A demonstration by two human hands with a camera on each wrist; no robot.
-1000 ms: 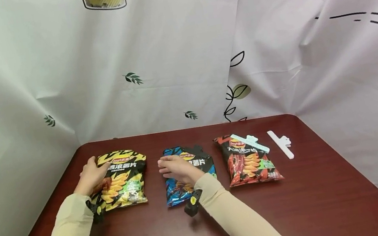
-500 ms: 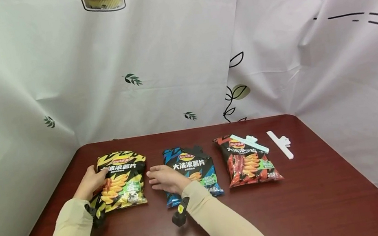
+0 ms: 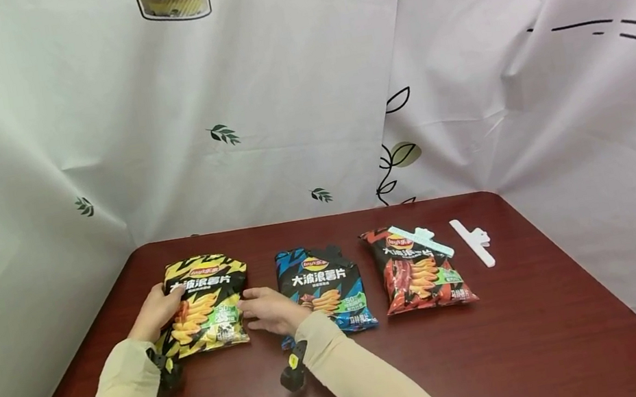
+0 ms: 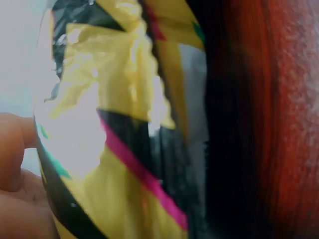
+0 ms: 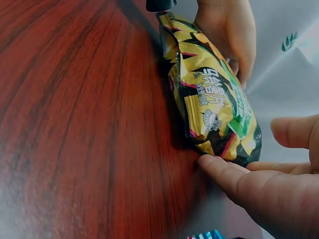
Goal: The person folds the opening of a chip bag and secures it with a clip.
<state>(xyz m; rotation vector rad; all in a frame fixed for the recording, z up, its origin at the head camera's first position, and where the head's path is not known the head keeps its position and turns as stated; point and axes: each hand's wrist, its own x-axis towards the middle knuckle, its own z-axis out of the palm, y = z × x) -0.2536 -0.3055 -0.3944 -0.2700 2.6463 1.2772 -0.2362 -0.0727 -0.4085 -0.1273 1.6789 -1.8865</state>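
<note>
A yellow-and-black bag of potato chips lies on the left part of the table. My left hand holds it by its left side, with the thumb over the printed face; its other fingers are mostly hidden. Yellow foil fills much of the left wrist view. At the bag's right edge is my right hand, its fingers extended against the lower corner and its thumb apart, as the right wrist view shows. Below the right forearm lies a blue-and-black chip bag, partly covered by that hand.
Right of the blue bag is a red chip bag, with a pale blue bag clip across its top. A white bag clip lies farther right on the dark red table. A printed white curtain hangs behind.
My right hand has moved left, off the face of the blue bag to the yellow bag's right edge. The left hand has shifted slightly down along the yellow bag's left side.
</note>
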